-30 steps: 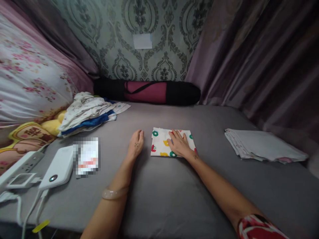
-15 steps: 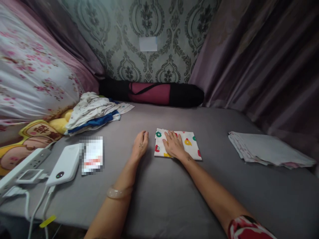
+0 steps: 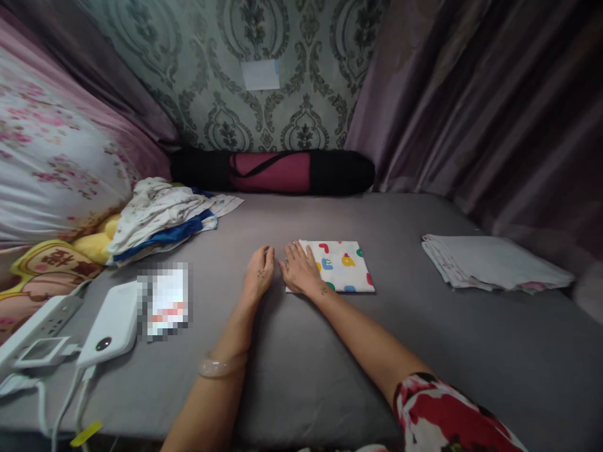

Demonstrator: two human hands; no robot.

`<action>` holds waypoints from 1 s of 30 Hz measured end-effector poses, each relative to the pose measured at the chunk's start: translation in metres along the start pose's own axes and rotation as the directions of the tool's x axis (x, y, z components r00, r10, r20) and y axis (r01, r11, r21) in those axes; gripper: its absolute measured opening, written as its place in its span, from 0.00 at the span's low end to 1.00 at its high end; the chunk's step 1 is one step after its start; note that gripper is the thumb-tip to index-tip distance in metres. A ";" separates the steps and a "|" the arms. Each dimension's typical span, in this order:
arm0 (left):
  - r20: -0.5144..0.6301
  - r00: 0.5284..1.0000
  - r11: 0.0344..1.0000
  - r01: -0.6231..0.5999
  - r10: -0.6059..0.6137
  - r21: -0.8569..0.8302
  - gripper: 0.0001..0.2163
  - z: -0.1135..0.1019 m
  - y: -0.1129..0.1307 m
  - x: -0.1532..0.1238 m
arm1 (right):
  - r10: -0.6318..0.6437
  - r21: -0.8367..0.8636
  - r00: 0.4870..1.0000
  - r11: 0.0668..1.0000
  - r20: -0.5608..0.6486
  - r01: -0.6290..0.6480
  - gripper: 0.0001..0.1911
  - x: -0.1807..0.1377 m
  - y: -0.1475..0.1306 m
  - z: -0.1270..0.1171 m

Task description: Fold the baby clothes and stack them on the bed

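A folded white cloth [image 3: 348, 267] printed with red, yellow, blue and green figures lies flat on the grey bed sheet. My right hand [image 3: 300, 271] is open and lies flat on the left part of this cloth, its fingers stretched and a little spread, covering the left edge. To the left of the cloth, apart from it, my left hand [image 3: 260, 271] rests on its side on the sheet. That hand holds nothing I can see; its fingers are loosely bent, and partly hidden behind the back of the hand.
A stack of folded pale cloths [image 3: 499, 260] lies on the right. To the left are a heap of crumpled clothes [image 3: 160, 216], a white power bank [image 3: 110, 323], a power strip [image 3: 40, 326] with cables and a blurred packet [image 3: 168, 301]. A black and maroon bag [image 3: 271, 171] lies along the wall.
My right hand has slid left over the folded cloth, from its middle to its left edge. The left hand stays beside the cloth. The view has shifted slightly to the right.
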State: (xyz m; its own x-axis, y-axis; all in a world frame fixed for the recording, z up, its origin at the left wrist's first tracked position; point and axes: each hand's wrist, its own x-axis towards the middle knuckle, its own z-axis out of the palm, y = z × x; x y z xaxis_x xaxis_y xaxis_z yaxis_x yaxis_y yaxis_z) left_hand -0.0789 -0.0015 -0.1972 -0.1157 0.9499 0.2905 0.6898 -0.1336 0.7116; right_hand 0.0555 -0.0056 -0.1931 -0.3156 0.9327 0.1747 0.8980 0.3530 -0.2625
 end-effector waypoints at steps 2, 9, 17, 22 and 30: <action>-0.003 1.000 1.000 -0.021 0.021 0.020 0.18 0.001 0.001 -0.002 | -0.008 0.057 1.000 0.998 0.030 0.006 0.31 0.000 0.003 -0.004; 0.134 0.946 0.934 -0.317 0.297 0.165 0.16 0.020 0.035 -0.013 | 0.099 0.049 0.995 0.994 -0.025 -0.098 0.30 -0.016 0.053 -0.042; 0.369 0.887 0.849 -0.405 0.276 0.339 0.22 0.066 0.075 -0.018 | 0.153 -0.078 0.988 0.985 -0.018 -0.154 0.29 -0.045 0.090 -0.037; 0.428 0.870 0.814 -0.423 0.243 0.398 0.22 0.065 0.077 -0.020 | 0.161 -0.032 0.987 0.986 -0.008 -0.161 0.30 -0.042 0.091 -0.035; 0.370 0.896 0.810 -0.398 0.244 0.430 0.24 0.063 0.066 -0.005 | 0.276 -0.065 0.959 0.958 -0.055 -0.280 0.32 -0.048 0.118 -0.047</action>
State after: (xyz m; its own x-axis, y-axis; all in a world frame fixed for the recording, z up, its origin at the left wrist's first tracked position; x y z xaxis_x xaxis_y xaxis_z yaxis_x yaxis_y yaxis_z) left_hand 0.0123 0.0026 -0.1921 0.3292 0.9235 0.1968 0.9124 -0.3648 0.1857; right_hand 0.1908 -0.0119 -0.1878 -0.0375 0.9883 0.1476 0.9684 0.0724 -0.2385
